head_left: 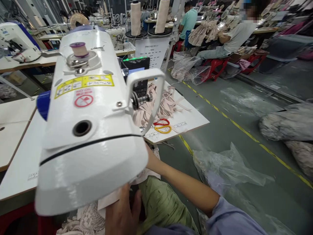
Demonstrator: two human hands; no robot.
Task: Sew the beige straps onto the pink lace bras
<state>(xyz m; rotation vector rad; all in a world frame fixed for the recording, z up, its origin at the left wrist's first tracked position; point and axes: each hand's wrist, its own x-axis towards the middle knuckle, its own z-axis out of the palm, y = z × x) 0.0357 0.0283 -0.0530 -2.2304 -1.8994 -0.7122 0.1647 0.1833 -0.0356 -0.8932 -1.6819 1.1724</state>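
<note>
A white sewing machine head (pixel 93 163) fills the near left and hides much of the work below it. Under its front edge, my left hand (pixel 122 212) is closed on beige lace fabric (pixel 91 217); its fingertips are partly covered by the machine. My right hand (pixel 152 160) reaches in from the right beside a beige piece of fabric, with its fingers behind the machine head. Cut beige fabric strips (pixel 166 104) lie heaped on the white table (pixel 193 120) beyond the machine. Scissors with red and yellow handles (pixel 162 129) rest near that table's edge.
Two beige thread cones (pixel 136 19) stand behind the machine, near a dark control panel (pixel 137 76). Clear plastic bags (pixel 230 166) lie on the floor at right. Two people (pixel 189 19) sit farther back. Another sewing machine (pixel 19 42) stands at the left.
</note>
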